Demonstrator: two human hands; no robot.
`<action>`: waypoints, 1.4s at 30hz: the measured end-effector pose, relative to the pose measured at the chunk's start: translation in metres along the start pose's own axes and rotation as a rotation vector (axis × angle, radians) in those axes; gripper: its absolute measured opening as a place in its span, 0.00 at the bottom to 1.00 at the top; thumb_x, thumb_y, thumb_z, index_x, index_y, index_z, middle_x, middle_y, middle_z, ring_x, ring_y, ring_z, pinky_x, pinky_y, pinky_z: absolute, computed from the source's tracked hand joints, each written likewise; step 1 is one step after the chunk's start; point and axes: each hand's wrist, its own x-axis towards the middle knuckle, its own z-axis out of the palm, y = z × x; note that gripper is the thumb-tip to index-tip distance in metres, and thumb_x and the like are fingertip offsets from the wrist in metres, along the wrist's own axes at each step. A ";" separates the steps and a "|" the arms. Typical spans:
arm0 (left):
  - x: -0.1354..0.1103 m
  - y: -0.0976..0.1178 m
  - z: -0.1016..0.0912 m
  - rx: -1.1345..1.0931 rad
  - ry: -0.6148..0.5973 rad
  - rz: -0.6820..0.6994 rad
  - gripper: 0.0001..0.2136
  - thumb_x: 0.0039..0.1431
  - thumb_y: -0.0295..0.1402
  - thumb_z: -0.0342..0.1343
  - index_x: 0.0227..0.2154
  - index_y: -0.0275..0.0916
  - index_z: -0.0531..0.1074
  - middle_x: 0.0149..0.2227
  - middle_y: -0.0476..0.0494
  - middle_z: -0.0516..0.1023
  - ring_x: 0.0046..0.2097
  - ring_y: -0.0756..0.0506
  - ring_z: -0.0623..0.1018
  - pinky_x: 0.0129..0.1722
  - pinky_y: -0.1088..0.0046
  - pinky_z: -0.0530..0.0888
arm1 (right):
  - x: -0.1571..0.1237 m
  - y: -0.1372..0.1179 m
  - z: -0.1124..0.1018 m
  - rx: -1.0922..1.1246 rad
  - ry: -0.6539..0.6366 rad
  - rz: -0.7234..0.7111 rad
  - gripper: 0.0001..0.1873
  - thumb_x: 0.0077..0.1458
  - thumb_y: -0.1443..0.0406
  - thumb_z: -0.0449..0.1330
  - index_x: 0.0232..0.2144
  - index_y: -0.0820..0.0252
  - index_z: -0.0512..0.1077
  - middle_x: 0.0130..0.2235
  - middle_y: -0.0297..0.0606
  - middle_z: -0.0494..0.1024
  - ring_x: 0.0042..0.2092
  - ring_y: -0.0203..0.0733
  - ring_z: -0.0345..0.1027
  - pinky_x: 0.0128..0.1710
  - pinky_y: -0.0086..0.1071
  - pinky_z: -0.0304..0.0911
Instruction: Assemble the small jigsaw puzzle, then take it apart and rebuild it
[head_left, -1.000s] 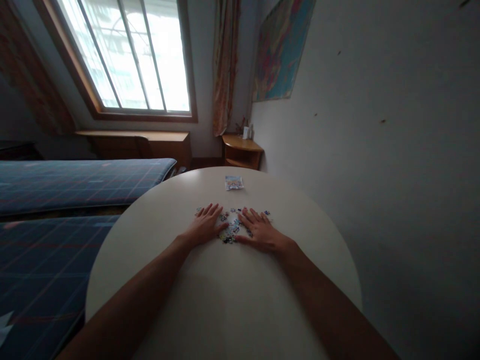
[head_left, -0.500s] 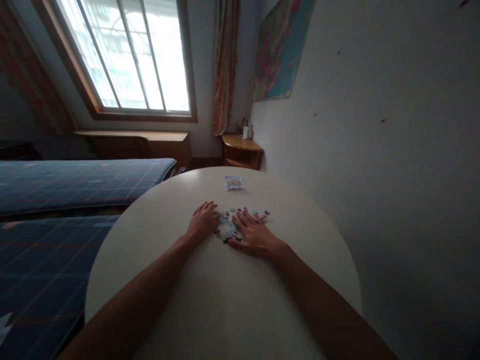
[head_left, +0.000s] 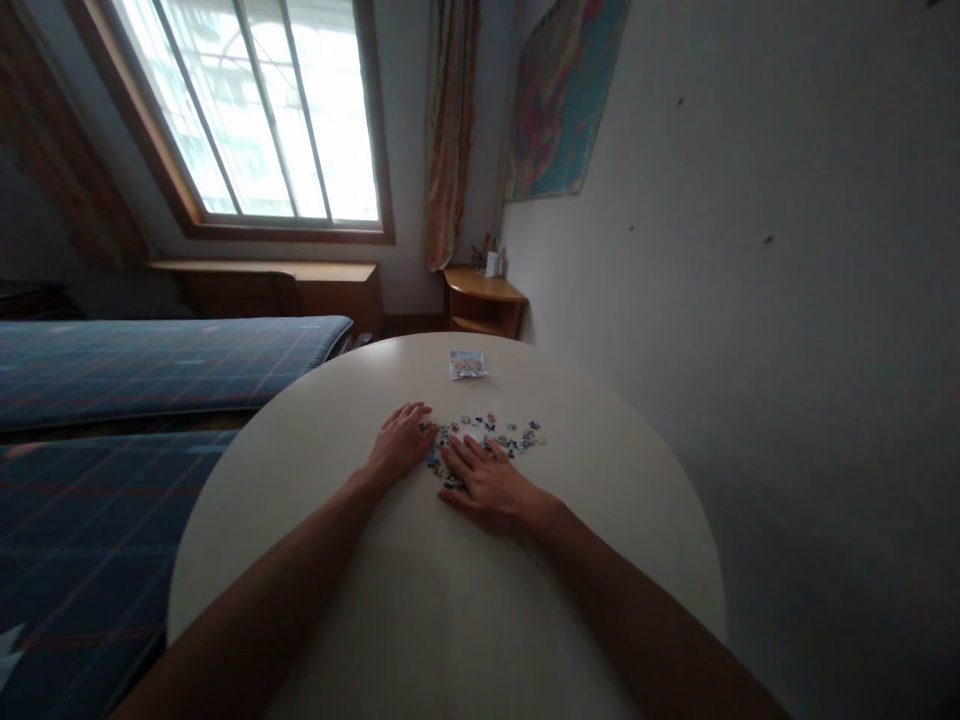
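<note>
The table (head_left: pixel 450 600) is bearing a packet (head_left: pixel 467 365), contents unclear, beyond the right hand (head_left: pixel 486 484), lying outspread, gripping nothing, over puzzle pieces (head_left: pixel 531 436). The left hand (head_left: pixel 403 440) is resting half-curled beside them, grip hidden.

From where I stand, I see 1 round table (head_left: pixel 450 600). Its top is pale, nearly cream, and it looks smooth and plain. The far edge makes a curve, and close to this edge, at its left part, the surface shines softly. On the table lie many small puzzle pieces (head_left: pixel 512 441) of mixed colours, among them blue, white and dark ones. They make 1 loose patch; at its right end several pieces lie separately. I cannot count them exactly. Between the patch and the far edge lies 1 small flat packet (head_left: pixel 467 365) with coloured print, apart from the pieces.
</note>
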 end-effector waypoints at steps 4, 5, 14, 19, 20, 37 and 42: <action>0.000 -0.003 0.001 0.009 -0.005 -0.031 0.16 0.64 0.36 0.49 0.53 0.40 0.69 0.59 0.39 0.70 0.60 0.39 0.68 0.61 0.59 0.64 | -0.002 0.028 -0.009 -0.020 0.069 0.190 0.40 0.64 0.43 0.32 0.69 0.58 0.46 0.71 0.42 0.44 0.71 0.50 0.31 0.67 0.50 0.32; 0.000 -0.004 0.001 0.010 -0.013 -0.031 0.16 0.64 0.35 0.48 0.53 0.39 0.69 0.59 0.39 0.70 0.60 0.38 0.68 0.61 0.59 0.64 | -0.004 0.039 -0.012 -0.026 0.092 0.274 0.40 0.64 0.43 0.33 0.69 0.60 0.46 0.71 0.43 0.44 0.71 0.51 0.30 0.67 0.50 0.32; -0.001 -0.003 0.005 0.048 -0.091 0.000 0.21 0.67 0.38 0.43 0.58 0.35 0.66 0.64 0.36 0.63 0.66 0.38 0.60 0.65 0.58 0.58 | -0.032 0.124 -0.030 -0.016 0.239 0.530 0.25 0.61 0.55 0.51 0.54 0.62 0.72 0.56 0.49 0.72 0.58 0.51 0.64 0.60 0.41 0.55; -0.009 0.005 0.000 0.082 -0.189 0.069 0.27 0.67 0.48 0.41 0.62 0.39 0.61 0.68 0.37 0.55 0.69 0.36 0.51 0.66 0.53 0.51 | -0.032 0.122 -0.034 0.007 0.292 0.577 0.16 0.57 0.58 0.58 0.41 0.61 0.79 0.46 0.48 0.79 0.49 0.48 0.71 0.49 0.36 0.63; -0.010 0.006 -0.001 0.096 -0.214 0.080 0.29 0.66 0.51 0.40 0.63 0.39 0.59 0.69 0.37 0.53 0.69 0.35 0.50 0.66 0.52 0.51 | -0.032 0.121 -0.034 0.018 0.299 0.586 0.15 0.56 0.59 0.59 0.39 0.61 0.79 0.44 0.47 0.79 0.46 0.47 0.72 0.46 0.35 0.64; -0.013 0.018 -0.001 0.059 -0.271 0.184 0.35 0.63 0.58 0.40 0.65 0.40 0.55 0.69 0.38 0.52 0.70 0.34 0.47 0.66 0.51 0.49 | -0.025 0.089 -0.040 0.056 0.351 0.577 0.09 0.53 0.59 0.62 0.30 0.59 0.77 0.33 0.40 0.80 0.34 0.41 0.72 0.33 0.30 0.60; -0.014 0.017 0.000 0.061 -0.266 0.216 0.34 0.62 0.58 0.40 0.65 0.42 0.56 0.69 0.40 0.52 0.70 0.35 0.47 0.67 0.51 0.48 | -0.015 0.063 -0.030 0.033 0.366 0.330 0.18 0.58 0.54 0.59 0.43 0.62 0.75 0.47 0.46 0.78 0.49 0.46 0.70 0.50 0.35 0.61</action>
